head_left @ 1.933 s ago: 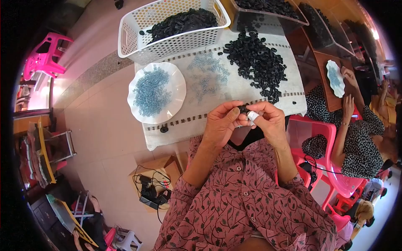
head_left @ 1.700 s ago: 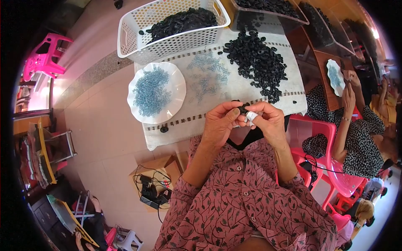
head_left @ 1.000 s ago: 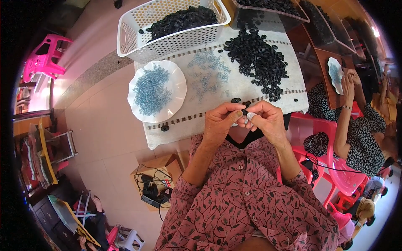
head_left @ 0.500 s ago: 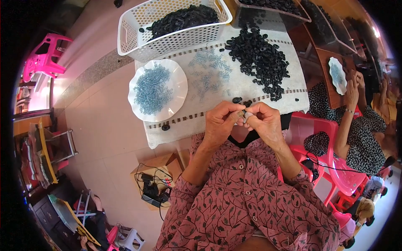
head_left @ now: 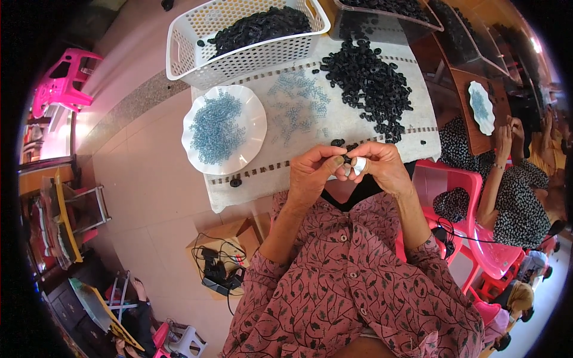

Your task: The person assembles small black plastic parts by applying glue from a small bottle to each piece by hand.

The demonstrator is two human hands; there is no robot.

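My left hand (head_left: 311, 174) and my right hand (head_left: 385, 170) meet at the table's front edge, fingertips pinched together. Between them is a small black plastic part (head_left: 347, 159), partly hidden by the fingers. White wrapping (head_left: 359, 165) covers a fingertip of my right hand. Just beyond my fingers, a few loose black parts (head_left: 338, 142) lie on the cloth. A large heap of black parts (head_left: 370, 83) spreads farther back to the right. To the left, a scalloped white plate (head_left: 255, 128) bears a pile of tiny clear bluish pieces (head_left: 218, 128), and more clear pieces (head_left: 298, 101) are scattered beside it.
A white perforated basket (head_left: 250, 62) of black parts stands at the back left, a clear bin (head_left: 388, 27) at the back right. On the floor sits a cardboard box (head_left: 245, 235) with cables. At right, another person's hand (head_left: 504, 140) works near a pink chair (head_left: 489, 244).
My fingers have shifted slightly, and the white-wrapped right fingertip now shows more plainly, turned upward. The black part stays between my hands. At right, the other person's hands have moved slightly nearer.
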